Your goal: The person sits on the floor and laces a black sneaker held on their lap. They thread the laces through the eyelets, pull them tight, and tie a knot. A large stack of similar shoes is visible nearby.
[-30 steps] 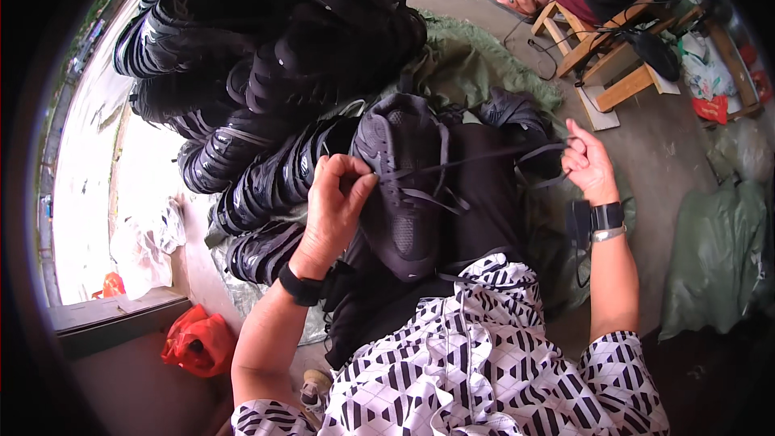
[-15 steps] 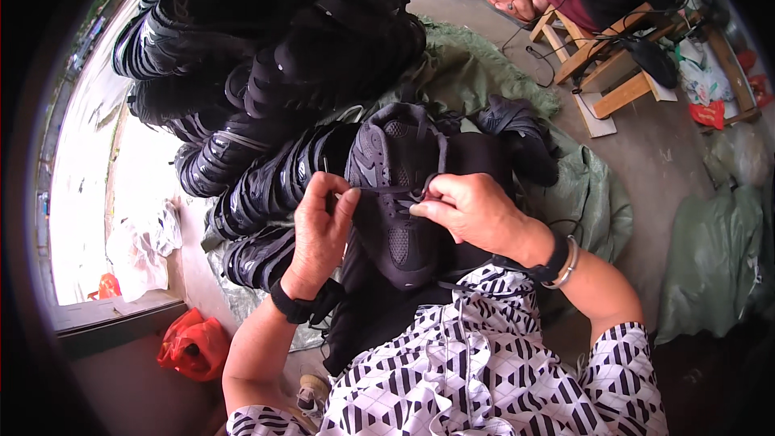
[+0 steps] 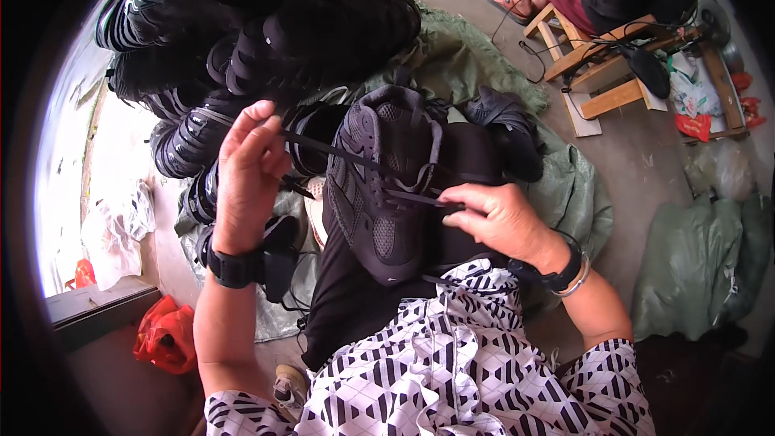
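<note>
Black sneaker [image 3: 366,208] seems mid-lacing, left hand [image 3: 246,169] and right hand [image 3: 507,222] each pinching shoelace [image 3: 335,151]; next move likely needs even tension.

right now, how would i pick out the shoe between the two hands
Start at the big heap of dark shoes, upper left, then look down and right to the patterned shirt. Just above it is the dark shoe, toe toward the shirt. Unlike its neighbours, it has laces stretched to the left hand and right hand.
</note>
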Demonstrator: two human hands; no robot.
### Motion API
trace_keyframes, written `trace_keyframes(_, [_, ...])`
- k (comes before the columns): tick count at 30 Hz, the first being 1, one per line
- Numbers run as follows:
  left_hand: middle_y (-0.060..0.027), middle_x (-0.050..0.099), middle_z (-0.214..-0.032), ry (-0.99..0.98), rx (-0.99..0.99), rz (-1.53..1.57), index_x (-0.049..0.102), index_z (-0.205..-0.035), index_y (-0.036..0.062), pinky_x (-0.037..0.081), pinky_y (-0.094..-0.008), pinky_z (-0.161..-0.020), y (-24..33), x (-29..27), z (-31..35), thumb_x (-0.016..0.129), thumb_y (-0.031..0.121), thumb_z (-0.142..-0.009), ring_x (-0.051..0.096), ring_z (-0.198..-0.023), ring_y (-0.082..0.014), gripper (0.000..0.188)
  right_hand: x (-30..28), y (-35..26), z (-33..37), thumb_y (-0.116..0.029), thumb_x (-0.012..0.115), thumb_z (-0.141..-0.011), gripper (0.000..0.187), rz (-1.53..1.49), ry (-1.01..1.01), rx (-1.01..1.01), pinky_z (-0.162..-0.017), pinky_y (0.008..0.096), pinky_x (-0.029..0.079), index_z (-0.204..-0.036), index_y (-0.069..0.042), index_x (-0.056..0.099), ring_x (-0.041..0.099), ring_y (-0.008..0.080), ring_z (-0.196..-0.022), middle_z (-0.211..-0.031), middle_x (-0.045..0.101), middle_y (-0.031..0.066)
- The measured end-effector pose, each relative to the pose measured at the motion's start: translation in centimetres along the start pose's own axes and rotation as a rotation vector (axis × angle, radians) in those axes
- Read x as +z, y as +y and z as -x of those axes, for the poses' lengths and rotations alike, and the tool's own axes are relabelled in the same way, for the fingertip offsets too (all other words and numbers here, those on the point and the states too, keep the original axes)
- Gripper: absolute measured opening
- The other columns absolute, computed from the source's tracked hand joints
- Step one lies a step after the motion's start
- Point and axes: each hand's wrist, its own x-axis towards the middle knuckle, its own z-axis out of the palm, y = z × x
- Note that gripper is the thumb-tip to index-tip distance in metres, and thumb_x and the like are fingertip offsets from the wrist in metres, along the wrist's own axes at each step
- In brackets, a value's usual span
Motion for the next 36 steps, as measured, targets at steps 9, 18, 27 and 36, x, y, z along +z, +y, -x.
trace_keyframes(9, [0.0083,0.042,-0.069,0.062,0.061,-0.14,0.058,-0.111,0.007,0.029,-0.018,-0.051,3.0,-3.8,-0.3,0.053,0.008,-0.096,0.033,-0.054,-0.0009,0.016,0.4,0.4,-3.1,-0.013,0.058,-0.095,0.014,-0.125,0.333,-0.103,-0.052,0.0273,0.047,-0.1,-0.001,0.062,0.058,0.0107,-0.054,-0.08,0.067,0.0064])
trace_keyframes(18, [0.0088,0.044,-0.068,0.231,-0.04,-0.384,0.059,-0.105,0.009,0.028,-0.0175,-0.046,-1.2,-8.4,-0.2,0.055,0.01,-0.094,0.034,-0.054,-0.0006,0.013,-1.4,4.4,1.0,-0.011,0.062,-0.093,0.013,-0.292,0.107,0.084,-0.056,0.0221,0.045,-0.09,-0.001,0.068,0.055,0.004,-0.059,-0.071,0.064,-0.0005])
trace_keyframes(27, [-0.0022,0.068,-0.091,-0.076,0.267,-0.992,0.055,-0.127,0.0041,0.042,-0.0192,-0.063,-3.1,-2.8,1.1,0.046,0.01,-0.1,0.051,-0.067,-0.0037,0.029,-5.1,7.7,0.5,-0.018,0.058,-0.096,0.022,-0.06,0.438,0.058,-0.049,0.0178,0.041,-0.098,0.001,0.068,0.051,0.0033,-0.054,-0.073,0.065,0.0009])
trace_keyframes(36, [-0.0076,0.07,-0.096,-0.088,0.11,-0.521,0.06,-0.105,-0.0001,0.05,-0.0219,-0.075,-3.7,2.9,3.6,0.056,0.013,-0.098,0.063,-0.078,-0.0088,0.016,-2.3,0.9,-3.5,-0.005,0.06,-0.089,0.019,-0.517,0.194,-0.069,-0.059,0.0217,0.051,-0.107,0.001,0.066,0.06,0.0081,-0.064,-0.08,0.065,0.0048])
